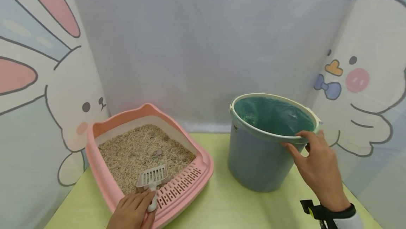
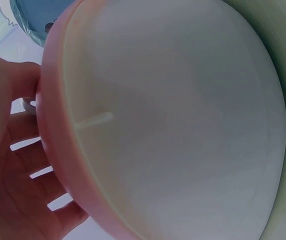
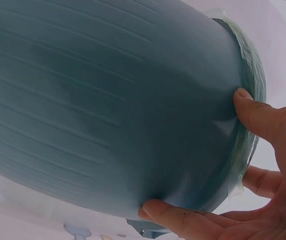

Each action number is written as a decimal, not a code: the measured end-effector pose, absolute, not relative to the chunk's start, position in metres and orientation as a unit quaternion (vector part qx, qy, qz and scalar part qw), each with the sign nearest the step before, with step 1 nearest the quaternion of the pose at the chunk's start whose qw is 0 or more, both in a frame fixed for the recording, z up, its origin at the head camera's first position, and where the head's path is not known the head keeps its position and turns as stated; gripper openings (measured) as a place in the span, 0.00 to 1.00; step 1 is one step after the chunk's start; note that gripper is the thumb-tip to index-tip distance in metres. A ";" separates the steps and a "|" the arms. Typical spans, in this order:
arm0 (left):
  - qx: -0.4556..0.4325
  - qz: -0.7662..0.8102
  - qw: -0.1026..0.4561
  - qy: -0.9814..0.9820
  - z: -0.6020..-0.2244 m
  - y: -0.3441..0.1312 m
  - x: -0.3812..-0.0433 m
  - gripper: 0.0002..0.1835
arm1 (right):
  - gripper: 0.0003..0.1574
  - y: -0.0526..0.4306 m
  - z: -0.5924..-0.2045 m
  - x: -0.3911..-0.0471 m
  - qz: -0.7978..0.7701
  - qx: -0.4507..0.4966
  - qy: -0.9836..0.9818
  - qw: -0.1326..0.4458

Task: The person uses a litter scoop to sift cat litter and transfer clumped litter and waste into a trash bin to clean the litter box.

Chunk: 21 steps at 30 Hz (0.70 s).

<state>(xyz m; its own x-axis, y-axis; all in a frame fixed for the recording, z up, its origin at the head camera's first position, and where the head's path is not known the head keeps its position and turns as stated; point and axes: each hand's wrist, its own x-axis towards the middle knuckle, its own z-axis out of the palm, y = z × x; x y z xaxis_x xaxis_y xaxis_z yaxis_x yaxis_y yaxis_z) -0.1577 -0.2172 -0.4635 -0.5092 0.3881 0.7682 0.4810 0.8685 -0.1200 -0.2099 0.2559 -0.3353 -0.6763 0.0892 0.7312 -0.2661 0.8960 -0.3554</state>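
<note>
A white slotted litter scoop [image 1: 153, 175] lies on the front of a pink litter box [image 1: 204, 158] filled with tan litter [image 1: 139, 148]. My left hand [image 1: 131, 209] pinches the scoop's handle at the box's front edge; in the left wrist view the pink rim [image 2: 57, 115] partly hides the fingers. On the right stands a blue-grey bin [image 1: 257, 165] lined with a green plastic bag [image 1: 272, 114]. My right hand [image 1: 320, 165] grips the bin's near right rim, thumb on the outer wall; the right wrist view shows another fingertip [image 3: 155, 207] against the wall.
Both containers stand on a pale green table [image 1: 222, 204], with a strip of tabletop between them. A grey cloth backdrop [image 1: 203, 45] hangs behind. Side panels carry a cartoon rabbit [image 1: 68, 91] and a cartoon white chick [image 1: 374, 63]. Darker clumps [image 1: 157, 152] lie in the litter.
</note>
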 end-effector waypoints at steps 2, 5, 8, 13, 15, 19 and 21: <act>-0.248 -0.054 0.419 -0.872 -0.463 -0.218 -0.157 0.40 | 0.28 0.252 -0.337 -0.208 0.225 0.051 -0.887 0.400; -0.246 -0.053 0.408 -0.878 -0.460 -0.218 -0.155 0.39 | 0.29 0.247 -0.338 -0.205 0.229 0.047 -0.888 0.396; -0.244 -0.050 0.400 -0.882 -0.458 -0.218 -0.154 0.38 | 0.29 0.242 -0.339 -0.203 0.235 0.044 -0.889 0.391; -0.237 -0.043 0.390 -0.889 -0.451 -0.216 -0.152 0.32 | 0.31 0.232 -0.339 -0.197 0.244 0.042 -0.891 0.382; -0.225 -0.040 0.373 -0.899 -0.447 -0.213 -0.150 0.27 | 0.31 0.228 -0.337 -0.194 0.247 0.044 -0.890 0.380; -0.175 -0.052 0.294 -0.938 -0.432 -0.205 -0.147 0.22 | 0.30 0.221 -0.338 -0.191 0.252 0.053 -0.886 0.385; -0.143 -0.076 0.238 -0.958 -0.423 -0.200 -0.146 0.19 | 0.30 0.218 -0.337 -0.189 0.253 0.053 -0.886 0.384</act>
